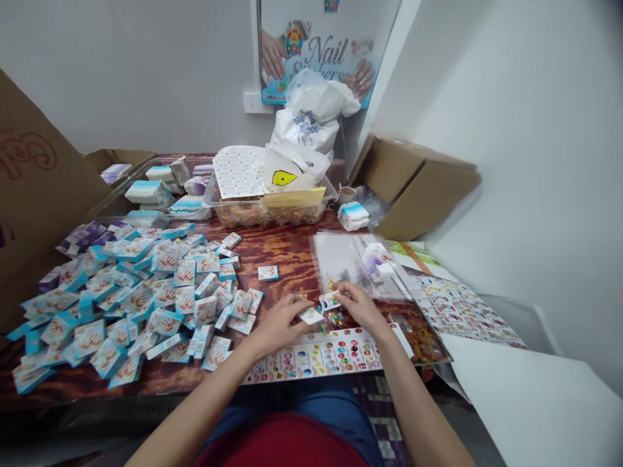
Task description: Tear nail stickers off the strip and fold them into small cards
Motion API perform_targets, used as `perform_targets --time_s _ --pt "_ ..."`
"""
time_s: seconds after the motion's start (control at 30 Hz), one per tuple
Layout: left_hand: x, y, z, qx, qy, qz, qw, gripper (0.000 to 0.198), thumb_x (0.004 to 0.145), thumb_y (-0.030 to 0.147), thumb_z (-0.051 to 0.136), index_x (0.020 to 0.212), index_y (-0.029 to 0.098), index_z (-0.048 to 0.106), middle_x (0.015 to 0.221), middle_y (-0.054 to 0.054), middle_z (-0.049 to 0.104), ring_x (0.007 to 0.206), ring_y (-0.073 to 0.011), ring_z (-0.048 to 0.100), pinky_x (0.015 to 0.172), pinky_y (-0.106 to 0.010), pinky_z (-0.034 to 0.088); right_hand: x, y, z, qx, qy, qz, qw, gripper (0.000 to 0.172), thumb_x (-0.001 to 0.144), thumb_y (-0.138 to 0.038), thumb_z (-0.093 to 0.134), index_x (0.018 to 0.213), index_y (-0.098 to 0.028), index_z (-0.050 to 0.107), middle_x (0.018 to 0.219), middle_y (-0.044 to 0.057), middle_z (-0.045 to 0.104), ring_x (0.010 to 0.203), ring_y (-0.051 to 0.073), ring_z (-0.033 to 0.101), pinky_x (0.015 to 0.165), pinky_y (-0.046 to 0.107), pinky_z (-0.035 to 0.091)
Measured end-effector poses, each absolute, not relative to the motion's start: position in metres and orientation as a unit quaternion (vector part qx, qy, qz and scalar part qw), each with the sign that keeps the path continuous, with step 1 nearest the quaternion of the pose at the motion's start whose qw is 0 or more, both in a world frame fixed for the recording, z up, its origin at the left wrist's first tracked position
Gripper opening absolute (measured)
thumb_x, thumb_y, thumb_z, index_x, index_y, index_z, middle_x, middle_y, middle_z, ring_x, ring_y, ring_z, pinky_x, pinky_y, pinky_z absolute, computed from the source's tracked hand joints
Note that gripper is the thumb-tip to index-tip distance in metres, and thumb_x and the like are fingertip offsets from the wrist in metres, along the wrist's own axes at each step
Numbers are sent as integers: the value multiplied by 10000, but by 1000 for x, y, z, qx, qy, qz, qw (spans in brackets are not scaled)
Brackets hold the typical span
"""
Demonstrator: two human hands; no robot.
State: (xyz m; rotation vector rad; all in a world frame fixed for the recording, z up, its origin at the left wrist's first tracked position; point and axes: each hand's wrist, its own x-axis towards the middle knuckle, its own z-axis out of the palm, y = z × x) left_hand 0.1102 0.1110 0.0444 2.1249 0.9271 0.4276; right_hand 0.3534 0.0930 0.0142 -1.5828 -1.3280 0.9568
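Note:
My left hand (277, 325) rests over the wooden table (287, 259) with its fingers curled, close to a small white card (310, 316). I cannot tell whether it grips that card. My right hand (361, 306) pinches a small printed box (329, 299) at its fingertips. Tiny colourful pieces (335, 318) lie between my hands, in front of a clear plastic bag (348, 263). A long sheet of nail stickers (311, 357) lies just below them. To the left spreads a large heap of small blue-and-white boxes (146, 301) printed with hands, and one lone box (268, 273) sits apart.
Behind stand a clear tray of white-and-blue packs (146, 188), a plastic tub of colourful pieces (263, 213) and a white bag (311, 110). A cardboard box (418, 188) sits at the right, with sticker sheets (462, 311) and a white board (530, 402) below it.

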Motion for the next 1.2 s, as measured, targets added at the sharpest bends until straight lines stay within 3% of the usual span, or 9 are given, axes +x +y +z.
perform_targets --time_s 0.1,0.2,0.33,0.43,0.53,0.7,0.87,1.0,1.2 --pt "106 111 47 726 421 275 469 393 895 480 534 1167 235 675 1155 -76 669 1076 -251 588 928 -366 468 358 84 18 -619 -534 411 404 239 727 -403 658 668 -196 554 661 -34 555 645 152 485 643 274 399" --pt "104 114 45 567 466 349 582 481 859 556 559 1120 169 676 1050 -98 712 842 -219 651 660 -281 511 359 80 21 -620 -513 418 422 307 715 -466 670 688 -195 528 634 -52 479 607 132 433 591 253 356" --pt "101 116 43 472 487 365 638 622 791 712 529 924 116 648 660 -53 663 507 -132 559 438 -217 387 344 79 28 -626 -478 406 464 377 724 -549 645 732 -205 491 659 -43 458 612 132 423 573 248 343" --pt "97 112 45 421 460 372 688 685 786 781 429 898 129 609 670 -52 647 462 -110 526 385 -200 314 320 73 35 -597 -434 438 513 381 732 -554 663 791 -211 510 684 -29 492 617 138 452 567 245 355" --pt "88 101 46 382 435 385 719 638 775 756 479 952 151 583 703 -27 628 483 -102 530 391 -187 297 291 64 42 -549 -394 498 543 361 724 -512 709 816 -208 537 726 -12 543 650 143 492 606 250 396" --pt "64 80 43 459 466 354 668 397 685 474 760 850 152 597 676 20 595 519 -97 518 434 -189 336 256 59 58 -524 -388 522 551 335 733 -489 708 827 -217 536 738 -6 566 671 153 516 651 270 431" --pt "45 66 48 523 446 291 665 303 738 372 709 933 158 619 841 -23 676 677 -143 591 532 -205 410 244 65 77 -541 -546 438 466 233 813 -399 635 739 -206 529 667 -26 493 629 135 456 593 250 378" --pt "35 61 52 565 419 252 665 247 810 368 646 898 141 685 846 -34 691 716 -154 591 598 -219 419 248 65 84 -545 -652 381 365 206 856 -330 577 706 -198 524 662 -21 498 637 137 449 594 254 361" --pt "31 58 52 558 389 251 689 303 805 387 663 971 142 731 889 -43 706 817 -195 611 709 -247 452 258 64 82 -502 -642 480 324 206 831 -352 618 726 -184 561 683 -16 518 653 131 449 581 236 358"
